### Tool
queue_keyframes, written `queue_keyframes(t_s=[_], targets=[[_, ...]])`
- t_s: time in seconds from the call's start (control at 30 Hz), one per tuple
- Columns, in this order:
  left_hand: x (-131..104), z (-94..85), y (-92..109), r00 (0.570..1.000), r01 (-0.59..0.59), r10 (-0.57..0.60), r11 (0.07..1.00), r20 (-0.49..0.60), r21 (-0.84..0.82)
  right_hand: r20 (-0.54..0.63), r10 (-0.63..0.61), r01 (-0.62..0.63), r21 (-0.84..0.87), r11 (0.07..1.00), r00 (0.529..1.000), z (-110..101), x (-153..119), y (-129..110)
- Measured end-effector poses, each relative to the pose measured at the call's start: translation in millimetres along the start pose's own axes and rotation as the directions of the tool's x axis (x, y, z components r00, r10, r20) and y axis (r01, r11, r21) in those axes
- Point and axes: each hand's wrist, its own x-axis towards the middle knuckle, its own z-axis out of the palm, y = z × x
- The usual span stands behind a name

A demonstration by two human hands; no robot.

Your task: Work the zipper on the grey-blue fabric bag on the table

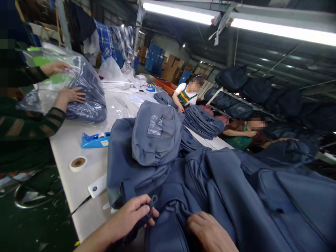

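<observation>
Our left hand [131,215] is pinched shut on a small dark zipper pull [152,202], thumb and forefinger clamped on the tab at the top of the blue-grey fabric backpack [168,231] lying right under us. Our right hand [210,232] lies flat on the same backpack just at three o'clock of the left one, fingers curled down and pressing the cloth by the zipper track; it grips nothing that we can make out, and its fingertips are partly hidden by a fold.

We judge the step in hand to be working the zipper on this bag, with the right hand holding the fabric taut. The next move would call for a steady pull along the track while the cloth stays flat, so the slider does not bite into a fold.

At twelve o'clock of our hands more blue-grey backpacks [154,140] are heaped on the white desk [70,147], one carrying a small clear plastic packet [154,126]. At ten o'clock lie a white handheld device with a black cable [97,186], a roll of tape [78,163] and a blue tape dispenser [95,140]. Farther off at ten o'clock another person's hands [68,96] press a backpack inside a clear plastic bag [86,91]. At one o'clock two other people sit beside a stack of folded bags [202,122].
</observation>
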Motion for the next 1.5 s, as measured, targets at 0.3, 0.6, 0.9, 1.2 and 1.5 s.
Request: queue_keyframes(t_s=[0.3,0.6,0.9,1.2,1.5], targets=[[17.1,26.6,-10.2,0.992,-0.069,0.080,0.991,-0.099,0.111,0.037,0.255,-0.248,-0.125,0.961,0.966,-47.1,61.6,-33.2],[17.5,40.1,-24.6,0.924,-0.121,0.239,0.923,-0.299,0.364,-0.035,0.236,-0.238,-0.233,0.943,0.971,-42.5,98.0,-33.7],[32.1,30.6,-42.5,0.943,-0.212,0.259,0.951,-0.209,0.224,-0.129,0.163,-0.200,-0.371,0.907,0.978,-21.5,126.6,-42.1],[49.5,29.3,-79.0,0.907,-0.167,-0.093,0.815,-0.410,-0.555,0.015,0.327,-0.325,-0.080,0.942,0.945,18.8,135.0,-12.2],[30.0,25.9,-60.0,0.911,-0.039,-0.202,0.826,-0.359,-0.563,-0.005,0.266,-0.262,-0.183,0.947,0.964,51.3,117.9,-23.5]])
